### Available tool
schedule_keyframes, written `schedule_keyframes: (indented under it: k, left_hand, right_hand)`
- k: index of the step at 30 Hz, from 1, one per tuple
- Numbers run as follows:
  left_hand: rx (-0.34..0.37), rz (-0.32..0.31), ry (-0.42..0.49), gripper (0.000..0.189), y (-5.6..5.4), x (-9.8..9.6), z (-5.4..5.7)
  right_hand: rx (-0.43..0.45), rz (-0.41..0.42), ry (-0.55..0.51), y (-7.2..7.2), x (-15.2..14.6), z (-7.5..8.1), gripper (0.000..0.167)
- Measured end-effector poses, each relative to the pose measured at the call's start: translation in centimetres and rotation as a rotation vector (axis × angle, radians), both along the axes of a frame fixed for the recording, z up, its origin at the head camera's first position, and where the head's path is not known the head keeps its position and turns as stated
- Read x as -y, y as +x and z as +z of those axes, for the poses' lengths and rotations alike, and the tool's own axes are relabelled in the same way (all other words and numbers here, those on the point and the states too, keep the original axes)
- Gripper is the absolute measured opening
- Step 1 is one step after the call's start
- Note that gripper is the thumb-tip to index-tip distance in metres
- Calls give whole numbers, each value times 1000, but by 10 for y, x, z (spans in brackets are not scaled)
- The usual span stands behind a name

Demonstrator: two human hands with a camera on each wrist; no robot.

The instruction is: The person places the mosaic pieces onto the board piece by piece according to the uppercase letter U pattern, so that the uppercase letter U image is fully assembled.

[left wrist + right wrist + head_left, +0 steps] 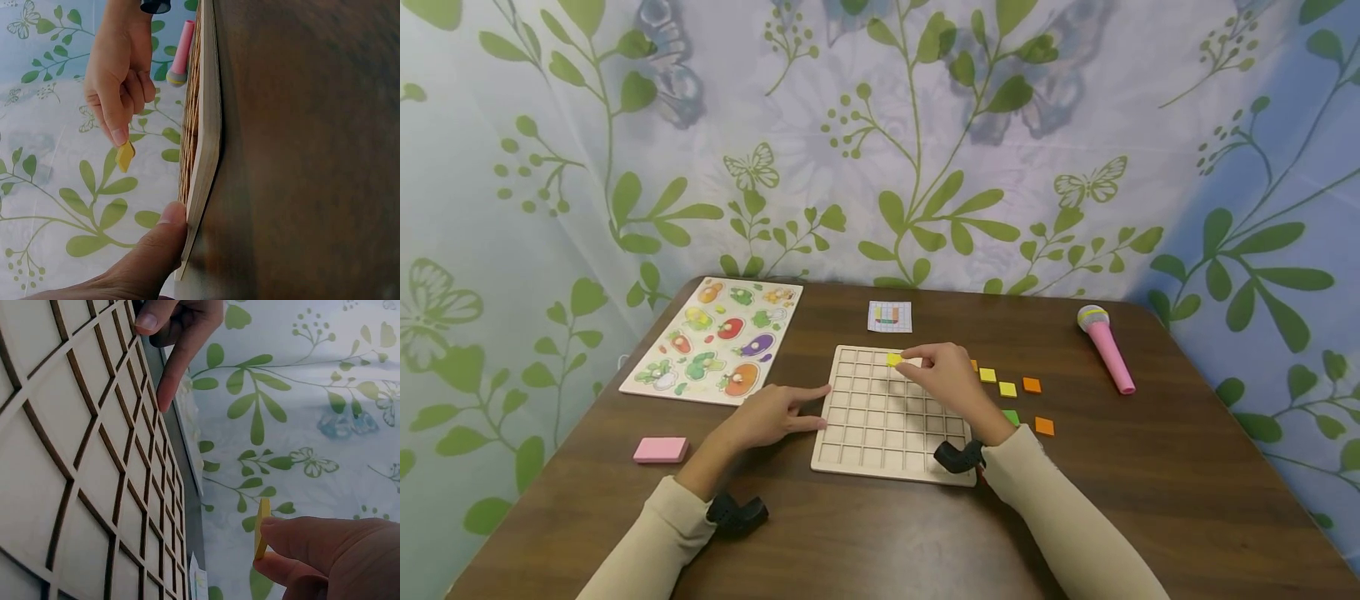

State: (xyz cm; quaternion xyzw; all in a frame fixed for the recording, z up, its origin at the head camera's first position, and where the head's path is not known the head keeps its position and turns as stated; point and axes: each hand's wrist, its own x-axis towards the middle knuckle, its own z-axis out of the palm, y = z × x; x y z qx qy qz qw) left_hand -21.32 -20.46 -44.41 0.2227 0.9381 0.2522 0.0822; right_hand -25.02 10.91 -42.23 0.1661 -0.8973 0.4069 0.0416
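A pale wooden grid board [876, 417] lies on the table. My right hand [947, 379] is over its far part and pinches a yellow square tile [893, 360] between thumb and fingertips. Seen from the left wrist, that tile [126, 156] hangs in the air, raised off the board. At the board's left edge, my left hand [775, 414] touches the rim with extended index finger and thumb; its thumb [164, 240] shows against the side in the left wrist view. Right of the board lie yellow tiles [1007, 389], orange tiles [1044, 427] and a green tile [1011, 417], partly behind the right arm.
Behind the board lies a small card [890, 317] with a coloured grid pattern. A vegetable puzzle board [696, 367] is at the back left, with a pink block [661, 450] in front of it. A pink toy microphone [1108, 350] lies at the right.
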Motion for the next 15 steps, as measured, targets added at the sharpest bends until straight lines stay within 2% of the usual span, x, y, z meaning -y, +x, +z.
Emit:
schedule_keyframes:
  k: [5, 15]
  left_hand:
    - [2, -1, 0, 63, 0, 0, 0]
    - [-5, -4, -7, 63, -1, 0, -2]
  right_hand:
    - [39, 10, -14, -1, 8, 0, 29]
    - [53, -3, -1, -5, 22, -3, 28]
